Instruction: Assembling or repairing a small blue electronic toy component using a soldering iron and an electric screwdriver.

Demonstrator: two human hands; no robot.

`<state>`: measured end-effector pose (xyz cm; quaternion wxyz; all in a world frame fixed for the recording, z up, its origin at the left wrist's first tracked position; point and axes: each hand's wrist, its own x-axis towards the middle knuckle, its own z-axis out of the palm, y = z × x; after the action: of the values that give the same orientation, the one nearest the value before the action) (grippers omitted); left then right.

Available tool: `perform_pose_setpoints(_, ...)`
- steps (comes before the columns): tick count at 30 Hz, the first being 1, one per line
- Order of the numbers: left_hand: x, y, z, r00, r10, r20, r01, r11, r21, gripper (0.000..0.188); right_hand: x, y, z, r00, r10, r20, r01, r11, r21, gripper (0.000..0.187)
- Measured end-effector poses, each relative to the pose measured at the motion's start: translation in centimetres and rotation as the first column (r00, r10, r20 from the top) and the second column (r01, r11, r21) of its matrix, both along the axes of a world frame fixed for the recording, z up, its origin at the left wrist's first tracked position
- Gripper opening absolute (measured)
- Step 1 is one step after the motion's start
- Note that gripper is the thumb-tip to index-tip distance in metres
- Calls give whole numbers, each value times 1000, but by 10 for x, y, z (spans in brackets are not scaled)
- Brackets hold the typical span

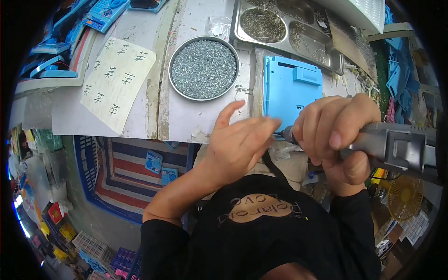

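My right hand (336,130) is wrapped round a grey and black electric screwdriver (396,144), its nose pointing left over the table's front edge. At the tip of that tool is my left hand (242,142), one finger raised and the others closed together near the bit. Whatever the closed fingers hold, if anything, is hidden. Just beyond both hands a light-blue plastic case part (284,91) lies flat on the table. A round metal bowl (171,74) full of small silver screws stands to its left.
A metal compartment tray (298,45) with small metal parts sits at the back right. Paper with handwritten marks (123,86) lies on the left, near piled blue plastic parts (51,46). Below the table is a blue crate (86,172) with a striped lining. A yellow fan (405,198) stands at right.
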<state>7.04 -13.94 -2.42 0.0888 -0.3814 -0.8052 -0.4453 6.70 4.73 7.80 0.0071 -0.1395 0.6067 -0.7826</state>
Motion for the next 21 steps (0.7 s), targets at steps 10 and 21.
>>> perform_pose_setpoints(10,-19,7,-9,986,-108,125,124,984,-126,78,13,0,-47,953,88,-290,-27,978,208,27)
perform_pose_setpoints(21,-25,17,7,990,-76,118,93,984,-148,51,9,52,-18,963,20,-267,19,990,141,25)
